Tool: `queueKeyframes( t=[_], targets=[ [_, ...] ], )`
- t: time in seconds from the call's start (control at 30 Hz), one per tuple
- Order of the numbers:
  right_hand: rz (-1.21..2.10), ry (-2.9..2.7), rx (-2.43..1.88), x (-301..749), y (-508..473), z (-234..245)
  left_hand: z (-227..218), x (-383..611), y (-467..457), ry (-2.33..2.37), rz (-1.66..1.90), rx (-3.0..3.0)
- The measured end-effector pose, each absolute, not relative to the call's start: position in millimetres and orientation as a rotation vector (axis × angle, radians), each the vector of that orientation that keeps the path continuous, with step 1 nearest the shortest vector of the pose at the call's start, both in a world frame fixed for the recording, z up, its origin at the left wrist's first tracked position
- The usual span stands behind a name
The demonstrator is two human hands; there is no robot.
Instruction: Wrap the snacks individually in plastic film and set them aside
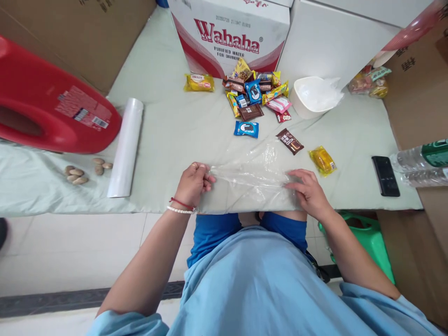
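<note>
Your blue shirt [259,284] sits nearest, below the counter [168,140], where clear plastic [259,181] lies near the front edge. Your left hand [193,183] pinches one end, fingers curled tight; your right hand [308,189] is half-spread at the other, its grip unclear. Uneven pulling could bunch or tear the thin plastic, or nudge the cocoa packet [290,141] beyond it.

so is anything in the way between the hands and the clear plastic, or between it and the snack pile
Nothing visible blocks the left hand or right hand: both are at the clear plastic. Between it and the snack pile lies a blue packet, with a brown cocoa packet to its right.
</note>
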State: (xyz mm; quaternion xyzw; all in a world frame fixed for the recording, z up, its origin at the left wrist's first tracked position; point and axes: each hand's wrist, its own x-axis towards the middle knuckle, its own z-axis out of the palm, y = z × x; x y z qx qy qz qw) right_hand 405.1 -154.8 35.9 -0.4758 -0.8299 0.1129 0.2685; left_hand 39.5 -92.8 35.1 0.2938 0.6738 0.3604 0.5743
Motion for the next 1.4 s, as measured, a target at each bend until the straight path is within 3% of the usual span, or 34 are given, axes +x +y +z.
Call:
queueKeyframes(
  t=[0.1, 0.2, 0.4, 0.7, 0.9, 1.0, 1.13, 1.27, 1.4],
  targets=[
    [0.189, -2.079, -1.3, 379.6, -168.9, 58.6, 37.3, 43.8, -92.3, 1.582, 0.795, 0.705],
    [0.278, -2.07, -1.258, 332.8, -182.9, 66.7, 36.9, 48.8, -92.8, 1.574, 0.812, 0.732],
    [0.236, -2.116, -1.533, 259.6, -177.2, 29.3, 32.5, 49.9, -95.4, 1.556, 0.835, 0.808],
    [0.141, -2.267, -1.081, 256.4, -189.0, 41.6, 34.1, 49.2, -77.8, 1.567, 0.81, 0.815],
    [0.273, -2.49, -1.008, 240.9, -190.3, 16.0, 33.4, 48.7, -50.1, 1.581, 0.8, 0.708],
    [0.409, -2.555, -1.05, 232.4, -182.5, 5.6, 39.8, 43.1, -53.7, 1.666, 0.975, 0.665],
    [0.521, -2.62, -1.07, 227.7, -178.2, 3.6, 73.6, 49.8, -95.7, 1.963, 1.381, 1.107],
    [0.602, -2.612, -1.138, 221.4, -175.7, 2.5, 96.6, 86.6, -134.0, 1.481, 1.045, 1.576],
    [0.604, -2.751, -1.2, 218.4, -175.0, 3.6, 63.6, 113.6, -117.7, 1.362, 0.695, 1.812]
  ],
)
